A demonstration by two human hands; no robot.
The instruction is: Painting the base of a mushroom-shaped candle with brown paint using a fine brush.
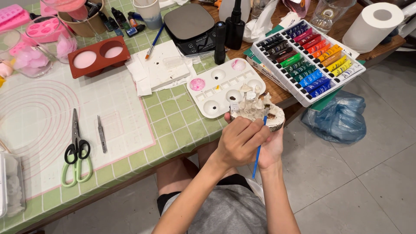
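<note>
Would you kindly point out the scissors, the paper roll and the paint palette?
scissors (77, 152), head view, on the black handle loops.
paper roll (373, 27), head view, on its white side.
paint palette (225, 86), head view, on its white middle.

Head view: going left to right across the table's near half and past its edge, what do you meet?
Green-handled scissors → tweezers → white paint palette → mushroom model held in the hands → tray of paint tubes → blue plastic bag on the floor.

Scissors (76, 151) beside tweezers (102, 134) on mat (green-checked cloth beneath); paint-tube tray (308, 58), paper roll (373, 27) right.
</note>
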